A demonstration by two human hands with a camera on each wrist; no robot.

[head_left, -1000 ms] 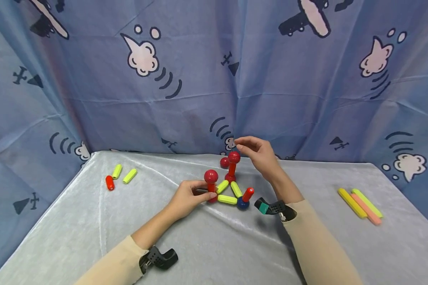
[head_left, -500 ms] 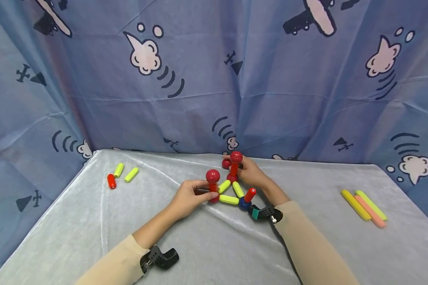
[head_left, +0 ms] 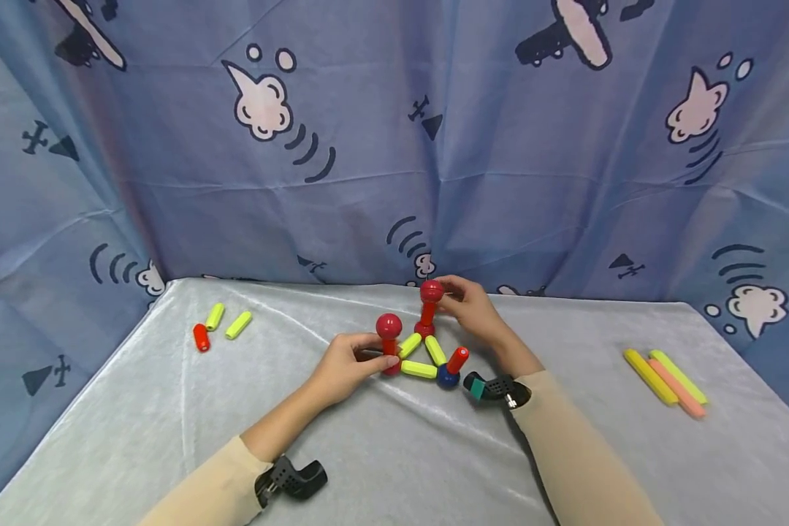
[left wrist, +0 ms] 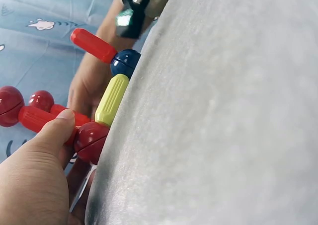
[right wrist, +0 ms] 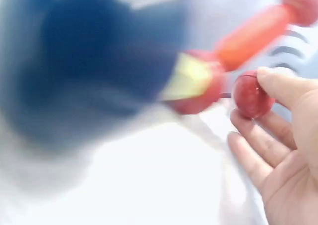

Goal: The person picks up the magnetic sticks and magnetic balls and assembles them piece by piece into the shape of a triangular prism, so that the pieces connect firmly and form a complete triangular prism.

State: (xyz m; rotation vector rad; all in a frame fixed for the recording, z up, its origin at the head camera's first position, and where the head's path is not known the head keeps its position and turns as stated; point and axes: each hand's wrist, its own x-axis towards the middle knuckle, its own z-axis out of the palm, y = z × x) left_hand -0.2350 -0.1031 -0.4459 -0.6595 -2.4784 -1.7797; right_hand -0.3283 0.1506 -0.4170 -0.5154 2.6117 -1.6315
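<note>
A makeshift recording booth or play corner, not a lived-in room — a table [head_left: 171, 409] draped in pale grey velvety cloth, closed in behind and on both sides by a hung blue curtain [head_left: 381, 146] printed with cartoon planes and clouds. Toy rods [head_left: 664, 374] lie on the table, near its right edge.

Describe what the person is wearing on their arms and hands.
Both hands are bare: the left hand and right hand wear no gloves or rings that show. Each forearm is covered by a long beige sleeve. A small black camera mount sits at each wrist; the right one has a teal part, the left one is all black.
</note>
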